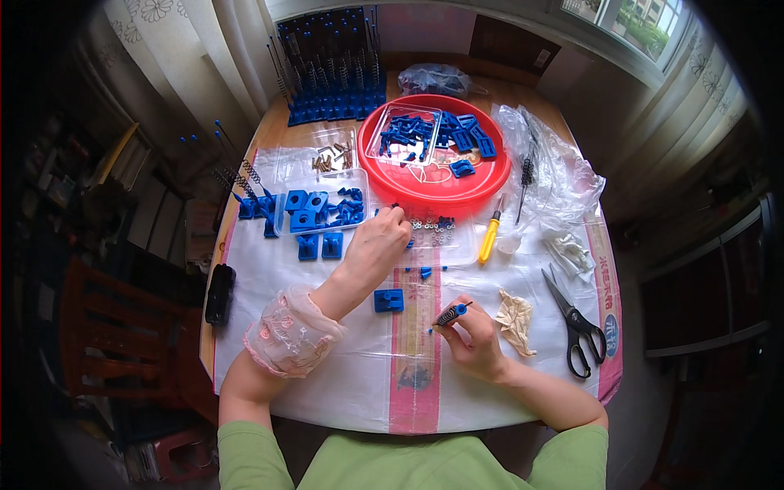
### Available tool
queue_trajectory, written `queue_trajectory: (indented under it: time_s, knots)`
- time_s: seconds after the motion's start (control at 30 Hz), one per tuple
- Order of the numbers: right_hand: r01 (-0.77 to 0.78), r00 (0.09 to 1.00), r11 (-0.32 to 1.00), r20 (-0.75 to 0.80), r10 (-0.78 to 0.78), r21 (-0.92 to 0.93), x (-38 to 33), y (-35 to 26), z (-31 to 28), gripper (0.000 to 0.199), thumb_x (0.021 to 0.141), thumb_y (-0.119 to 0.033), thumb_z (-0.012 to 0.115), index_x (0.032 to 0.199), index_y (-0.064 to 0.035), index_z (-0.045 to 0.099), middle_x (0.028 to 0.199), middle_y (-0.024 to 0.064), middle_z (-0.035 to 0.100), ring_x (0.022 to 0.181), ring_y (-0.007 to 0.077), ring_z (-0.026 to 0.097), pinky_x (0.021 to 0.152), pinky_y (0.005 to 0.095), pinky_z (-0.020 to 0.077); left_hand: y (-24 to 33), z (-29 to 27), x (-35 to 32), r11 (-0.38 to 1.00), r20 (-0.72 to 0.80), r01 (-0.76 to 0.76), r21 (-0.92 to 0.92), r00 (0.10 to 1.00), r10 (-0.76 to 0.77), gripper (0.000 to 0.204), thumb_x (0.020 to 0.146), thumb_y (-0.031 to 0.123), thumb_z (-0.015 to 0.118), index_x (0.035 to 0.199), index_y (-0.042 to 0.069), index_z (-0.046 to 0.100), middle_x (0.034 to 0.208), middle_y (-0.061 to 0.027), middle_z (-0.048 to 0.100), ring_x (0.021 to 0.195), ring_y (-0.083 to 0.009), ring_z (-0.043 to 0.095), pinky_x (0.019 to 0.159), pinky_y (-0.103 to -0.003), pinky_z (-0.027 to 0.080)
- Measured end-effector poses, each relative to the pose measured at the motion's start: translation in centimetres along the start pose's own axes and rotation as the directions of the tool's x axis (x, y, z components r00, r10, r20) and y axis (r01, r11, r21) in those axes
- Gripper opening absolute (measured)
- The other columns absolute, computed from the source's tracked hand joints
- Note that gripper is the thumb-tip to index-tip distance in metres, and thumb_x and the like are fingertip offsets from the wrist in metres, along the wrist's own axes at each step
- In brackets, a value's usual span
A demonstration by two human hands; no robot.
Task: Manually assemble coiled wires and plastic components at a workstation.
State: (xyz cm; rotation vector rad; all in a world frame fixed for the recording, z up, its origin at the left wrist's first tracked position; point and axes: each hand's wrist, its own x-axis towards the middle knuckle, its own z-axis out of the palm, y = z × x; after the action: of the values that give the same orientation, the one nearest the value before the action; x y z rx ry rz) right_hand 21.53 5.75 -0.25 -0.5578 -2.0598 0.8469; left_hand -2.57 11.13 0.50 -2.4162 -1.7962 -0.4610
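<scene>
My right hand is closed around a small dark coil spring with a blue plastic part on it, held tilted over the table's front half. Farther off, my left hand reaches between a clear box of blue parts and a clear tray of small metal nuts and blue bits. Its fingertips are pinched together by the red basin's near edge; a tiny dark thing shows there, too small to name. Between the hands lies a blue square base. Small blue pieces are scattered just beyond it.
A red round basin holds more blue parts. Finished-looking spring pieces stand in a blue rack at the back left. A yellow-handled screwdriver, a crumpled cloth, black scissors and clear plastic bags lie on the right.
</scene>
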Motion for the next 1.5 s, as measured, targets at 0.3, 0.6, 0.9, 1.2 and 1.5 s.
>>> queue_trajectory:
  time_s: [0.3, 0.6, 0.9, 1.2, 1.5]
  knots:
    - [-0.028, 1.000, 0.999, -0.006, 0.028, 0.020, -0.1, -0.2, 0.1, 0.019, 0.077, 0.011, 0.075, 0.087, -0.0009, 0.064, 0.081, 0.0118, 0.062, 0.077, 0.0305, 0.059, 0.069, 0.0386, 0.0469, -0.4, -0.8, -0.3, 0.983, 0.032, 0.012, -0.182, 0.999, -0.007, 0.023, 0.085, -0.003, 0.059, 0.102, -0.001, 0.074, 0.101, -0.0169, 0.069, 0.098, -0.0345, 0.069, 0.089, -0.043, 0.055]
    - [-0.020, 1.000, 0.999, -0.008, 0.020, 0.025, -0.1, 0.0, 0.1, 0.019, 0.077, 0.011, 0.075, 0.088, -0.0008, 0.065, 0.080, 0.0114, 0.062, 0.076, 0.0300, 0.059, 0.070, 0.0388, 0.0473, 0.2, -1.9, -0.7, 0.970, 0.066, 0.030, -0.241, 0.998, -0.014, 0.036, 0.081, -0.013, 0.054, 0.106, -0.001, 0.076, 0.101, -0.0184, 0.071, 0.099, -0.0366, 0.069, 0.091, -0.044, 0.054]
    - [0.026, 1.000, 1.000, 0.010, -0.027, 0.009, -0.1, 0.2, 0.0, 0.023, 0.077, 0.012, 0.073, 0.094, 0.0006, 0.063, 0.083, 0.0120, 0.064, 0.076, 0.0301, 0.059, 0.066, 0.0381, 0.0481, 0.6, -5.6, -3.3, 0.952, -0.071, 0.032, -0.304, 0.996, -0.057, 0.029, 0.084, -0.010, 0.059, 0.106, 0.001, 0.074, 0.097, -0.0156, 0.070, 0.091, -0.0352, 0.069, 0.081, -0.043, 0.055]
    - [0.008, 1.000, 1.000, 0.007, -0.008, 0.017, 0.0, 0.2, 0.1, 0.022, 0.076, 0.013, 0.073, 0.092, 0.0006, 0.063, 0.082, 0.0120, 0.063, 0.076, 0.0300, 0.058, 0.065, 0.0387, 0.0470, 1.5, -5.7, -8.2, 0.820, -0.205, 0.145, -0.553, 0.931, -0.302, 0.025, 0.089, -0.007, 0.067, 0.110, 0.004, 0.075, 0.095, -0.0096, 0.069, 0.084, -0.0224, 0.068, 0.069, -0.032, 0.055]
    - [-0.008, 1.000, 1.000, 0.010, 0.008, 0.005, -0.1, 0.2, 0.1, 0.021, 0.077, 0.012, 0.074, 0.090, 0.0002, 0.063, 0.082, 0.0120, 0.063, 0.075, 0.0299, 0.058, 0.064, 0.0383, 0.0456, -0.3, -3.9, -8.7, 0.885, -0.249, 0.144, -0.444, 0.928, -0.276, 0.023, 0.086, -0.008, 0.071, 0.106, 0.004, 0.072, 0.088, -0.0071, 0.061, 0.080, -0.0183, 0.063, 0.064, -0.029, 0.051]
